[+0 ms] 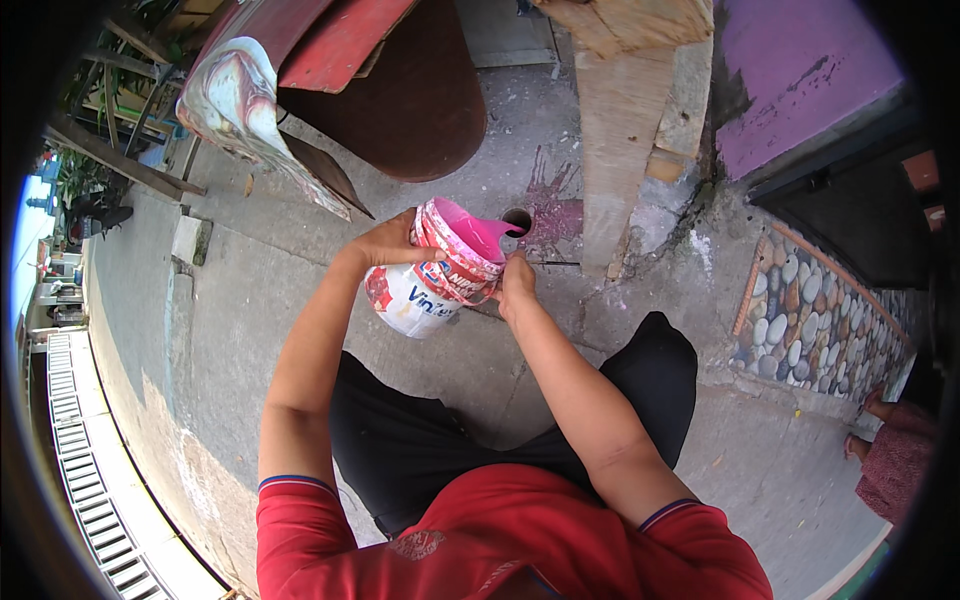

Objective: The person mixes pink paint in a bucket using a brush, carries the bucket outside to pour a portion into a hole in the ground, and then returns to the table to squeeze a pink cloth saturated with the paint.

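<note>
I hold a white plastic paint bucket (405,305) with red labelling, tipped toward the right. My left hand (400,236) grips its upper left side, and my right hand (513,280) is closed on its right side by the rim. Pink liquid (482,230) runs over the lip toward a round dark hole (517,218) in the concrete. Pink and dark splatter (556,218) stains the ground just beside the hole.
Bent red sheets (330,50) and a brown panel (410,120) lie ahead. Plywood (610,170) stands beside a purple wall (800,80). A pebble-patterned patch (810,310) is at right, near another person's feet (862,440). A white grating (95,480) runs along the left.
</note>
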Tool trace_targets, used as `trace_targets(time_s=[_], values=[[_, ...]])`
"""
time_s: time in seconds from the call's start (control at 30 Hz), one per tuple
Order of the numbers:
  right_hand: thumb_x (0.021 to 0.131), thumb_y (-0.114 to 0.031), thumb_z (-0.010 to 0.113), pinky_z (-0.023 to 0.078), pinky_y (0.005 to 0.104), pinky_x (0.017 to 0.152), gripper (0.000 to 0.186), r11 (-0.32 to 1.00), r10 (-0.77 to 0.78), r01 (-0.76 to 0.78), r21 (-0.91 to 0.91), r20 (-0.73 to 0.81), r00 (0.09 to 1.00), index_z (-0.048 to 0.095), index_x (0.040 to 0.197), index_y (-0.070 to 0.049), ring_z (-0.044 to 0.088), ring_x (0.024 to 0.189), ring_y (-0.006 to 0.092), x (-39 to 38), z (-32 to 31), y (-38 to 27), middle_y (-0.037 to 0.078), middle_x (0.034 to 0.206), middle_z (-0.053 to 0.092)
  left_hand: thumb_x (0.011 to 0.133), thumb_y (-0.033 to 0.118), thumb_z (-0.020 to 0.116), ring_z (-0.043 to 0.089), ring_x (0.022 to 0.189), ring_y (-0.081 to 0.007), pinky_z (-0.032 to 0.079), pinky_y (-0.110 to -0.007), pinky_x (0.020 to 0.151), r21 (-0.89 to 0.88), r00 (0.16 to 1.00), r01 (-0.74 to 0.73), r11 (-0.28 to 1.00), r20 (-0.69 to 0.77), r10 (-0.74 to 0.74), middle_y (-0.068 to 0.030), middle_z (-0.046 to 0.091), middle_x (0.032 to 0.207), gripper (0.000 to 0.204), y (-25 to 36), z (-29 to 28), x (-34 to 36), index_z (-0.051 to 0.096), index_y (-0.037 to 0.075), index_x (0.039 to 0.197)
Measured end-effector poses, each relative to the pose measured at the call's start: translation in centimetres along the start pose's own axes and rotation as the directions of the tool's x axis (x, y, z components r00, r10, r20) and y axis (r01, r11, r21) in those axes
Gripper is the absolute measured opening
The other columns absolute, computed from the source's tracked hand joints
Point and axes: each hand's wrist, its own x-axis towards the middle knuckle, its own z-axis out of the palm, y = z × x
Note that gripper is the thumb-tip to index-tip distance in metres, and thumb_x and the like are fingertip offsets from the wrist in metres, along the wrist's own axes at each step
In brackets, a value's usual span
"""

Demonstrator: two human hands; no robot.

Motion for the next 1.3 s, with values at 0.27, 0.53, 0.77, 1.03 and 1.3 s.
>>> trace_targets(time_s=[0.27,0.53,0.77,1.03,1.3], values=[[0.099,-0.036,0.035,0.052,0.0386,0.053,0.038,1.0,0.007,-0.007,0.0,0.018,1.0,0.058,0.107,-0.006,0.066,0.068,0.0244,0.6,-0.2,-0.3,0.013,0.09,0.069,0.066,0.071,0.079,0.047,0.138,-0.0374,0.035,-0.04,0.119,0.043,1.0,0.027,0.999,0.012,-0.027,-0.0273,0.05,0.145,0.122,0.5,-0.4,0.7,0.032,-0.003,0.152],[0.1,-0.042,0.036,0.056,0.0406,0.054,0.049,0.999,-0.008,0.006,0.046,0.038,0.999,0.061,0.113,-0.002,0.069,0.072,0.0257,0.7,-0.4,-0.4,0.014,0.098,0.07,0.067,0.07,0.079,0.047,0.138,-0.0367,0.035,-0.041,0.119,0.069,0.999,0.041,0.997,0.025,-0.043,-0.0263,0.05,0.145,0.12,0.7,-0.8,1.6,0.033,-0.002,0.151],[0.102,-0.041,0.035,0.053,0.0405,0.05,0.047,0.998,0.014,-0.018,0.062,0.06,0.998,0.06,0.116,-0.003,0.069,0.073,0.0257,0.6,-0.6,-0.9,0.013,0.099,0.069,0.067,0.072,0.078,0.048,0.137,-0.0368,0.035,-0.041,0.119,0.086,0.997,0.054,0.995,0.042,-0.058,-0.026,0.051,0.145,0.121,1.8,-1.3,1.5,0.033,-0.003,0.151],[0.104,-0.042,0.034,0.051,0.0405,0.047,0.048,0.996,0.014,-0.016,0.087,0.032,0.999,0.059,0.116,-0.003,0.069,0.072,0.0251,-0.4,-0.5,-1.8,0.013,0.097,0.069,0.061,0.08,0.076,0.052,0.134,-0.0364,0.039,-0.038,0.115,0.049,0.999,0.026,0.998,0.044,-0.029,-0.028,0.054,0.141,0.13,2.7,-1.6,1.4,0.035,-0.007,0.148],[0.101,-0.04,0.033,0.059,0.0418,0.059,0.046,0.995,-0.072,0.068,0.071,0.044,0.996,0.059,0.115,-0.005,0.071,0.085,0.027,0.2,-0.7,-1.5,0.015,0.103,0.07,0.063,0.067,0.083,0.048,0.137,-0.0353,0.036,-0.04,0.118,-0.03,0.999,-0.048,0.998,0.007,0.048,-0.0256,0.05,0.145,0.124,2.2,-0.9,0.9,0.032,-0.005,0.15]])
